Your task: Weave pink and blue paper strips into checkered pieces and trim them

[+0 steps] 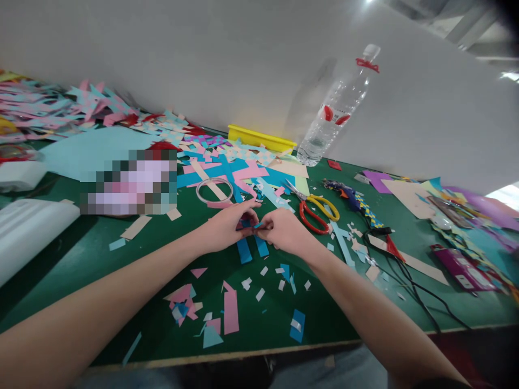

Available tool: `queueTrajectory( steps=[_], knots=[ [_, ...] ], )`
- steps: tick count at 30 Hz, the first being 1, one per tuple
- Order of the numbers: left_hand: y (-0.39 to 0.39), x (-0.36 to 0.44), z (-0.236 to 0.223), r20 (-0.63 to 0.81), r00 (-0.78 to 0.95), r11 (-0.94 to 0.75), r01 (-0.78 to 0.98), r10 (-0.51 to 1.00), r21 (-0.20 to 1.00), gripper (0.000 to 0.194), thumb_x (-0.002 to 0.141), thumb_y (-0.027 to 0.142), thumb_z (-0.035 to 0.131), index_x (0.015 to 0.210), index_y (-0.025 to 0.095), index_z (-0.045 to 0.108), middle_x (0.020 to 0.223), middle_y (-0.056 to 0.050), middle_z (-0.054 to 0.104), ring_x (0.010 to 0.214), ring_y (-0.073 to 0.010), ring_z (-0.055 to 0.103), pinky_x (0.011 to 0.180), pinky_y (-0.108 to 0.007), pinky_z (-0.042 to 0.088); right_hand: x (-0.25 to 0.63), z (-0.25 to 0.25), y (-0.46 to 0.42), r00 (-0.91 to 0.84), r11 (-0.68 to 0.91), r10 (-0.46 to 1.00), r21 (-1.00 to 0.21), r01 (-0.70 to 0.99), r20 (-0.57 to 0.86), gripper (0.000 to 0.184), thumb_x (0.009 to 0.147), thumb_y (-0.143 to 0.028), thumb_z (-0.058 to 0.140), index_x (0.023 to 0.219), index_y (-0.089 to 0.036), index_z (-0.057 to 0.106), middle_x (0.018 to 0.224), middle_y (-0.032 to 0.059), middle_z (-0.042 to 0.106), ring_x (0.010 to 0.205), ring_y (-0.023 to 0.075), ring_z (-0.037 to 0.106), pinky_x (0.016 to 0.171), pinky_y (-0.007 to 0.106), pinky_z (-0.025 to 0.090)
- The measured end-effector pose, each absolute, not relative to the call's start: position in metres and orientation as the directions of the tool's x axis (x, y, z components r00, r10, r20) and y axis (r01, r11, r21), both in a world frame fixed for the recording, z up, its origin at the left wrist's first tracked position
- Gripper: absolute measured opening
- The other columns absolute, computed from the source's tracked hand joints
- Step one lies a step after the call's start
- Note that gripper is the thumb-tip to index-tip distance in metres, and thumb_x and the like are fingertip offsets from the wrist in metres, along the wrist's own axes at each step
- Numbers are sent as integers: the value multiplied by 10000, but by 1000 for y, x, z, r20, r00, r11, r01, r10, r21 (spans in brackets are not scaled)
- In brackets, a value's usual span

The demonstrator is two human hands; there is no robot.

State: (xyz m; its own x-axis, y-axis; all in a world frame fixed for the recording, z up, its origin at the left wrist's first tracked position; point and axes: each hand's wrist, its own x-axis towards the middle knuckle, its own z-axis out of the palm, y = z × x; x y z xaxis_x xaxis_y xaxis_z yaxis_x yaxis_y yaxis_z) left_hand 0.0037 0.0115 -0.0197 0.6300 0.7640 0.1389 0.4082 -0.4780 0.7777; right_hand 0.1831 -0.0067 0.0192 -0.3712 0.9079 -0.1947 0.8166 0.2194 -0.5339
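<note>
Both my hands meet over the middle of the green table. My left hand curls round a piece woven from blue and pink paper strips, mostly hidden by the fingers. Pinched in my right hand is a blue end of the same piece. Two blue paper strips hang down below my fingers. Just right of my hands lie scissors with one red and one yellow handle. A metal ring rests behind my left hand on blue, pink and cream strips.
Paper scraps lie scattered near the front edge. A clear plastic bottle leans toward the wall beside a yellow tray. Black cords and a purple packet are on the right. Woven strips heap at the back left.
</note>
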Motion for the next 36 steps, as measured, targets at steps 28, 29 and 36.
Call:
queueTrajectory(
  steps=[28, 29, 36],
  knots=[
    [11, 4, -19, 136, 626, -482, 425, 768, 766, 524, 836, 304, 551, 1323, 206, 385, 1092, -76, 613, 1023, -227, 571, 893, -392, 464, 187, 5, -6, -379, 136, 900, -688, 713, -214, 75, 716, -188, 538, 663, -146, 570, 479, -41, 517, 365, 68, 480, 411, 185, 374],
    [11, 4, -19, 131, 625, -478, 428, 770, 767, 529, 835, 307, 552, 1327, 206, 383, 1097, -78, 610, 1024, -228, 570, 886, -389, 470, 187, 5, -5, -378, 118, 898, -703, 701, -226, 72, 718, -190, 539, 670, -146, 569, 481, -40, 516, 365, 70, 481, 404, 185, 379],
    [10, 4, -18, 134, 626, -482, 428, 768, 764, 555, 830, 314, 555, 1341, 195, 374, 1094, -83, 619, 1025, -232, 576, 904, -402, 462, 191, 7, -4, -376, 82, 887, -710, 699, -267, 89, 750, -215, 560, 716, -141, 595, 507, -34, 521, 380, 70, 479, 406, 186, 390]
  ],
)
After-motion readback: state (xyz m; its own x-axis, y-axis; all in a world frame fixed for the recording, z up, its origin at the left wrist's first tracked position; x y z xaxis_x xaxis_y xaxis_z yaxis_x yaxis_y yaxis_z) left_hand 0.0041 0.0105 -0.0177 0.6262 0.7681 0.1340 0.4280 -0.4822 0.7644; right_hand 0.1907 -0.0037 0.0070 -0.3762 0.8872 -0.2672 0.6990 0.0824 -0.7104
